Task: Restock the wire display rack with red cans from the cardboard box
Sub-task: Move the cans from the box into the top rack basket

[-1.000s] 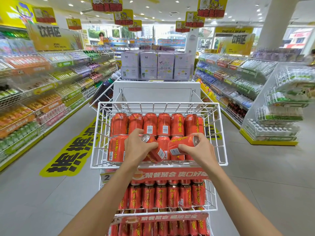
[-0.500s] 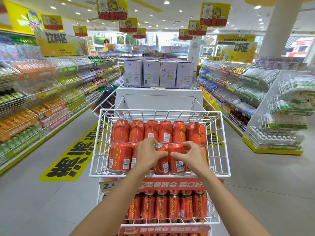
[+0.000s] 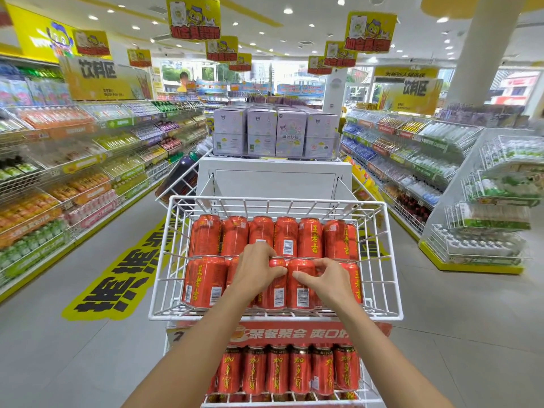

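Hands over the near row of the top basket. Left hand (image 3: 257,273) curls its fingers round the top of one upright red can (image 3: 275,295); right hand (image 3: 329,282) pinches the top of the neighbouring can (image 3: 300,293), which touches it on the right. Each can stands directly below its hand, long axis vertical, lid up. Beyond, the far row (image 3: 309,237) is full within the wire rack (image 3: 276,316). Cardboard box out of view.
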Motion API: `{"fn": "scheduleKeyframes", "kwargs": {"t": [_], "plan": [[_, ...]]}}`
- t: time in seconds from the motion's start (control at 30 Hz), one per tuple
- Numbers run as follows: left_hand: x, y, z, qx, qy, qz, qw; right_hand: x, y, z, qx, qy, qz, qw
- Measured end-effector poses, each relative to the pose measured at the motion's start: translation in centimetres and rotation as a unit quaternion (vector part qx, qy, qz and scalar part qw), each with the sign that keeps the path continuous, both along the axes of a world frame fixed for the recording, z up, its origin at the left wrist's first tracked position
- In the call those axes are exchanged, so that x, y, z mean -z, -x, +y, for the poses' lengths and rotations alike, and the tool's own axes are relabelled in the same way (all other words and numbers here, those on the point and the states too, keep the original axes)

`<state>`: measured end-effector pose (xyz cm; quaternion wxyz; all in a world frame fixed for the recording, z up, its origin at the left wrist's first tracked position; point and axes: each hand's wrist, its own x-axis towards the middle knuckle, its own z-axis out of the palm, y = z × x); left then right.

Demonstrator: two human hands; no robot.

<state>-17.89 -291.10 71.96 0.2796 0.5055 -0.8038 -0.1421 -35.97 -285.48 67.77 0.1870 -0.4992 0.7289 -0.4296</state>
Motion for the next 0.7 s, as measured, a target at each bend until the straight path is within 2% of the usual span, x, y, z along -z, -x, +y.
{"fn": "scheduleKeyframes", "kwargs": {"t": [0.4,0.7], "plan": [[1.0,1.1,-0.9,-0.004,0.025,-0.079,0.997,-0.2,0.7,0.1,-0.056,0.003,0.018,0.998],[0.9,1.2,-0.7,-0.013,0.029,-0.081,0.996,-0.7,0.6,0.6,-0.067,-0.011,0.035,0.997]]}}
